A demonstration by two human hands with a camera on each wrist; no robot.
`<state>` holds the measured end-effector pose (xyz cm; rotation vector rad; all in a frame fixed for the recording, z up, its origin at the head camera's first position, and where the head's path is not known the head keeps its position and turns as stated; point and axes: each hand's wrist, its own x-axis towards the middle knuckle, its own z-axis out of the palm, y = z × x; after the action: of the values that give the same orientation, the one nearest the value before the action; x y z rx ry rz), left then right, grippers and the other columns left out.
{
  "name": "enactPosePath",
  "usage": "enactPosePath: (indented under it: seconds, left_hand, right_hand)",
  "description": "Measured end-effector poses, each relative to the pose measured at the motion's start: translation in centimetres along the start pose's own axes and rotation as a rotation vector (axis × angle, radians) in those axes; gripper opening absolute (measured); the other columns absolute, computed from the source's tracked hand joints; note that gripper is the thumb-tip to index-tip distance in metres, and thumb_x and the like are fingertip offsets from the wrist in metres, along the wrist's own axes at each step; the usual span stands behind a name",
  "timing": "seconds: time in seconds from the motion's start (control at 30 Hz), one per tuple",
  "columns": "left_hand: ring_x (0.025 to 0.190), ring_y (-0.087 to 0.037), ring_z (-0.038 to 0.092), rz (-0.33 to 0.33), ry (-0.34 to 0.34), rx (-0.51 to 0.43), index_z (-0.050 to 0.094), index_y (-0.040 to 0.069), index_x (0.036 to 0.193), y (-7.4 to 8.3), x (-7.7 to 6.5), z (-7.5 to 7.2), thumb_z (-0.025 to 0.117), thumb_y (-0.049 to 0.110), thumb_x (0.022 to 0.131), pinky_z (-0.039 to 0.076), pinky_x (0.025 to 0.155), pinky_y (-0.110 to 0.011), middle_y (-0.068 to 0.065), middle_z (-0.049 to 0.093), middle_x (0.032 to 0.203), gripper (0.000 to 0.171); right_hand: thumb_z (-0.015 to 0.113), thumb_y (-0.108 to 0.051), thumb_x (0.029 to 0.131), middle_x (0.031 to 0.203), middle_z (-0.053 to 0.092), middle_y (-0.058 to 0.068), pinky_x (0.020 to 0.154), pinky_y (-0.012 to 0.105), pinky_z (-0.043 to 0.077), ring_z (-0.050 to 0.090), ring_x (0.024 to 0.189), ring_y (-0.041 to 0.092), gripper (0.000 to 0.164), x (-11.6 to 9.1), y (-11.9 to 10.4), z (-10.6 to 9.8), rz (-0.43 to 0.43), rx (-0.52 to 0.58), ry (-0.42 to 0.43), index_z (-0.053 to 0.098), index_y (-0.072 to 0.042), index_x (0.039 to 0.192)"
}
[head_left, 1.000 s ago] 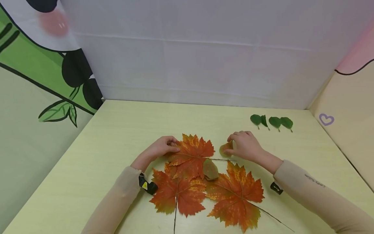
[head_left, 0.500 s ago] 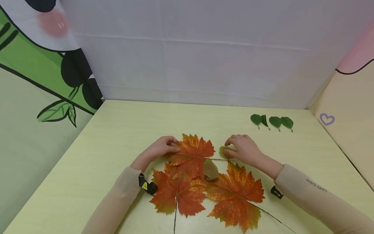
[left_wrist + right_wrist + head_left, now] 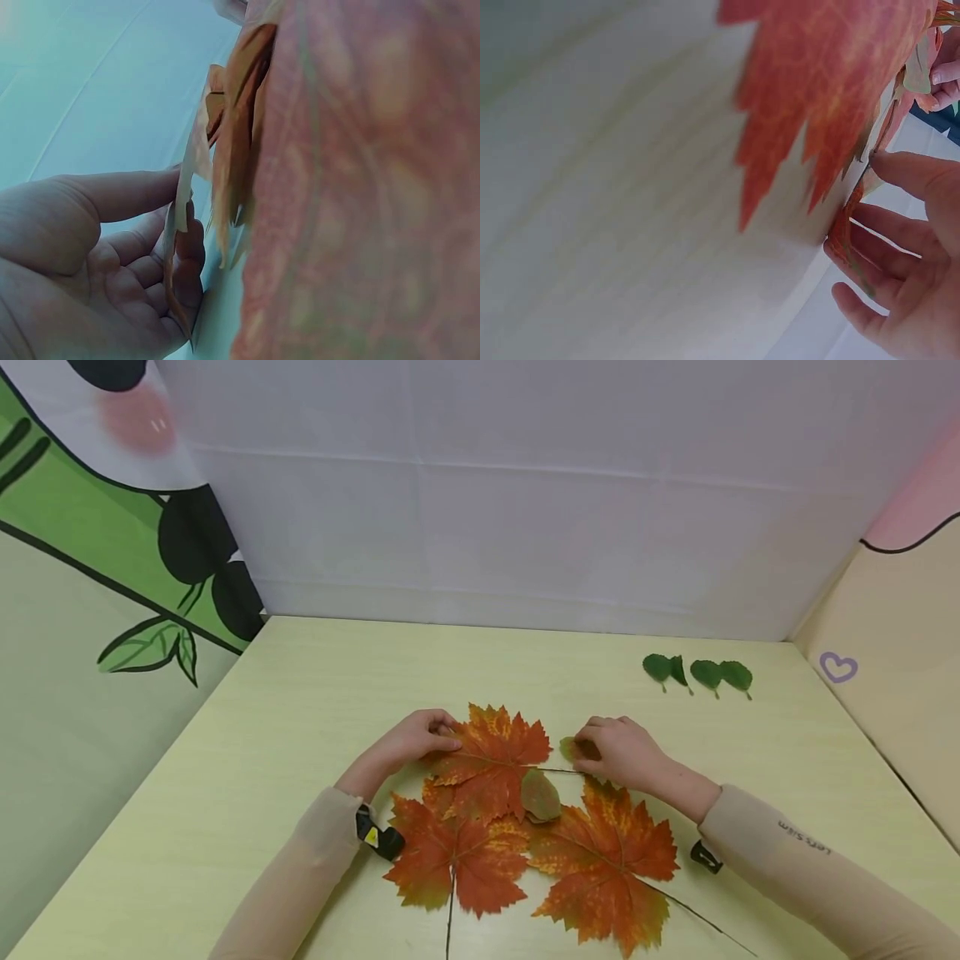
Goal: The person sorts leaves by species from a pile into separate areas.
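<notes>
In the head view, my left hand (image 3: 416, 737) pinches the left edge of the upper orange maple leaf (image 3: 498, 752) between thumb and fingers. My right hand (image 3: 622, 753), fingers curled, grips a small green-and-orange leaf (image 3: 567, 748) just right of that maple leaf, by its thin stem (image 3: 557, 770). Most of the small leaf is hidden behind the fingers; the right wrist view shows its reddish edge (image 3: 841, 234) against the fingertips. Another small greenish leaf (image 3: 540, 795) lies where the maple leaves meet. Below are a left maple leaf (image 3: 480, 864) and a right maple leaf (image 3: 611, 868).
Several small dark green leaves (image 3: 705, 672) lie in a row at the back right of the pale yellow table (image 3: 337, 668). A white cloth wall (image 3: 480, 543) stands behind it, with painted panels at both sides. Long stems of the lower maple leaves point toward the front.
My right hand has come down and slightly left, with the small leaf shifting slightly left under its fingers. The left hand and the maple leaves stay where they were.
</notes>
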<state>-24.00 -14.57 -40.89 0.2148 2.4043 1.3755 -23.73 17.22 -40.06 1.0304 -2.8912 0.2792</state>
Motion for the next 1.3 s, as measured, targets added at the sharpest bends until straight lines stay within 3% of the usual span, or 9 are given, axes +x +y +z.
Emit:
enactPosePath:
  seconds: [0.27, 0.5, 0.73, 0.97, 1.3]
  left_hand:
    - [0.071, -0.017, 0.049, 0.010, -0.003, 0.006, 0.054, 0.000, 0.101, 0.0, 0.1, 0.0, 0.061, 0.012, 0.086, 0.040, 0.065, -0.029, -0.007, 0.054, 0.084, 0.020]
    - [0.071, -0.017, 0.051, 0.005, 0.000, 0.006, 0.055, 0.000, 0.103, 0.2, 0.2, 0.0, 0.061, 0.012, 0.086, 0.041, 0.064, -0.028, -0.007, 0.055, 0.085, 0.021]
    - [0.071, -0.017, 0.051, 0.003, -0.001, 0.002, 0.055, 0.000, 0.103, 0.1, 0.2, 0.0, 0.061, 0.012, 0.086, 0.042, 0.064, -0.028, -0.007, 0.055, 0.085, 0.021]
    - [0.071, -0.017, 0.051, 0.005, -0.004, 0.001, 0.055, 0.000, 0.102, 0.0, 0.3, 0.0, 0.061, 0.012, 0.086, 0.041, 0.065, -0.028, -0.006, 0.056, 0.085, 0.021]
    - [0.071, -0.017, 0.047, 0.016, -0.007, 0.003, 0.054, 0.000, 0.101, -0.4, 0.4, 0.0, 0.061, 0.013, 0.087, 0.038, 0.064, -0.028, -0.007, 0.054, 0.084, 0.020]
  right_hand:
    - [0.054, -0.015, 0.087, 0.101, 0.066, 0.010, 0.074, 0.038, 0.049, 0.063, 0.087, 0.024, 0.024, -0.2, 0.6, 0.0, 0.054, 0.078, -0.009, 0.067, -0.003, 0.104]
    - [0.049, -0.012, 0.091, 0.095, 0.068, 0.009, 0.060, 0.033, 0.046, 0.058, 0.068, 0.015, 0.022, -0.5, 2.3, -0.3, 0.164, 0.107, 0.051, 0.069, -0.006, 0.099]
    - [0.050, -0.016, 0.092, 0.082, 0.067, 0.007, 0.058, 0.035, 0.044, 0.054, 0.059, 0.014, 0.021, -1.5, 5.0, -1.3, 0.256, 0.112, 0.118, 0.066, -0.004, 0.099]
    - [0.051, -0.023, 0.092, 0.060, 0.053, 0.000, 0.047, 0.029, 0.032, 0.042, 0.050, 0.015, 0.021, -3.0, 7.9, -2.2, 0.364, 0.132, 0.165, 0.064, -0.005, 0.093]
    - [0.053, -0.037, 0.091, 0.067, 0.058, 0.005, 0.044, 0.028, 0.032, 0.047, 0.056, 0.019, 0.033, -5.5, 11.3, -2.9, 0.509, 0.140, 0.188, 0.063, -0.005, 0.090]
